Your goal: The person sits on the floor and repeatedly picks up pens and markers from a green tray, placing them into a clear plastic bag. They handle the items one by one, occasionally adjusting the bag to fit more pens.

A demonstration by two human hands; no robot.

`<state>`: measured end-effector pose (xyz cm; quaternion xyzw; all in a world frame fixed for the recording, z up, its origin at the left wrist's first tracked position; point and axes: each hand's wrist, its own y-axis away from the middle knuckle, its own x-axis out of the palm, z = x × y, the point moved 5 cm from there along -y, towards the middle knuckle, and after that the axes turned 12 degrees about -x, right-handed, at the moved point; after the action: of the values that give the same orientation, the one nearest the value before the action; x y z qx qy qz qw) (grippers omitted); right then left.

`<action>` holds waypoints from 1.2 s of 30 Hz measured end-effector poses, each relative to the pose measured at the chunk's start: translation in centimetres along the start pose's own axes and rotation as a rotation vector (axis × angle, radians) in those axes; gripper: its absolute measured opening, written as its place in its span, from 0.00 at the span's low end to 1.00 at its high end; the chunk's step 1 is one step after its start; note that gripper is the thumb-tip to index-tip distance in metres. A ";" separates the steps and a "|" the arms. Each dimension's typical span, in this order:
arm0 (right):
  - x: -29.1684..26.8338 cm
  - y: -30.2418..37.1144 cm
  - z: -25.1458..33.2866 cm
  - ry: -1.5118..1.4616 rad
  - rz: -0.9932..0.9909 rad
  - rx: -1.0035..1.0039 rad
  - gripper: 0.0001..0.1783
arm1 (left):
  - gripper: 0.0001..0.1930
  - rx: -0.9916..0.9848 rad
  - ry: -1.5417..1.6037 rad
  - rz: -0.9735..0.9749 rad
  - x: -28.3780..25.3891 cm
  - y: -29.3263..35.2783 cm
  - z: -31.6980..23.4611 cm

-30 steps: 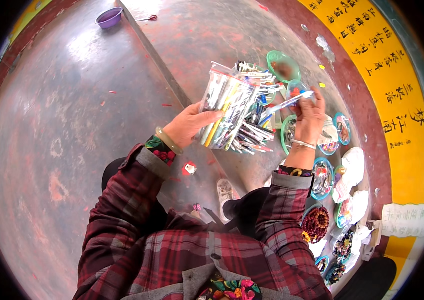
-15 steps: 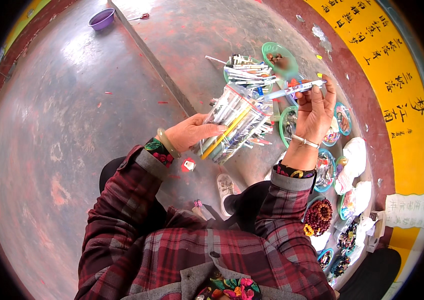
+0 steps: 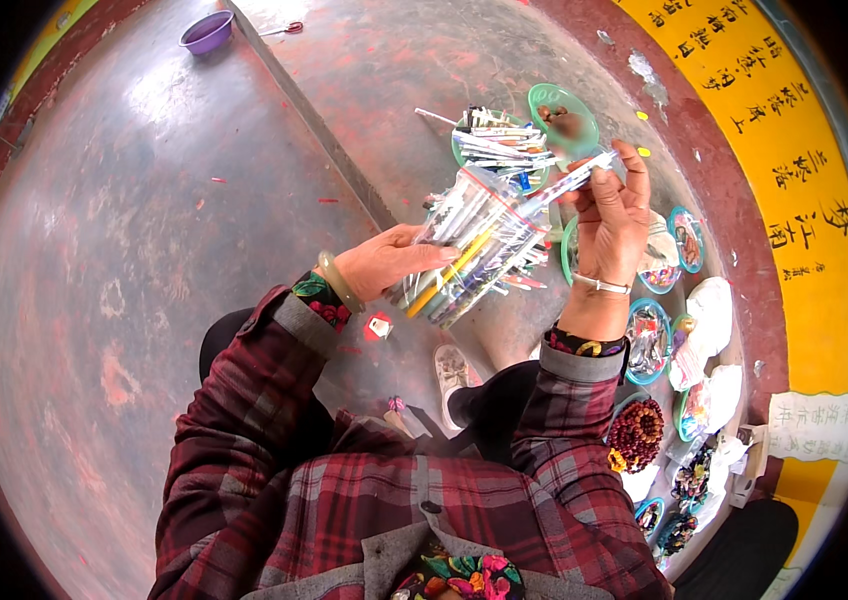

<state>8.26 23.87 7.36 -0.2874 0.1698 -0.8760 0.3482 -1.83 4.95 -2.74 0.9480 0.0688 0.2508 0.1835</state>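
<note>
My left hand point(image 3: 384, 262) grips a clear plastic zip bag point(image 3: 484, 225) by its side, thumb across the front. Pens fill the bag, a yellow one point(image 3: 434, 290) among them, and a red strip runs along its top. My right hand point(image 3: 612, 225) is up beside the bag's top, thumb and fingers closed on a whitish pen point(image 3: 578, 180). The pen slants down to the left, and its lower end meets the bag's upper edge; whether it is inside I cannot tell. Behind the bag, a green basket point(image 3: 458, 150) holds a heap of white pens, and more pens lie partly hidden below.
A green bowl point(image 3: 536, 98) with brown items stands beyond the pen basket. Down the right side are several small baskets point(image 3: 649, 340), white bags point(image 3: 712, 310) and a coil of dark red beads point(image 3: 636, 435). A purple basin point(image 3: 206, 34) and scissors point(image 3: 292, 28) lie far left on the floor.
My right hand has moved slightly down and left, bringing the pen to the bag's top edge at a steeper slant. The left hand and bag have barely shifted.
</note>
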 end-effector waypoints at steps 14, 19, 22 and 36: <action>2.5 1.6 -2.1 0.114 0.130 0.076 0.12 | 0.17 0.025 0.052 -0.024 -0.4 -0.1 -0.1; 2.4 1.7 -2.2 0.210 0.195 0.075 0.07 | 0.17 0.036 0.098 0.020 -0.2 -0.1 -0.2; 2.8 1.6 -1.7 0.343 0.246 -0.015 0.07 | 0.17 0.033 0.094 0.024 -0.1 0.0 -0.4; 4.3 2.2 -1.3 0.427 0.489 -0.178 0.18 | 0.17 0.039 0.147 0.035 -0.3 -0.3 -0.1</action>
<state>5.97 19.41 6.91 -0.0775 0.3788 -0.7887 0.4779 -2.10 5.18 -2.89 0.9315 0.0703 0.3216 0.1548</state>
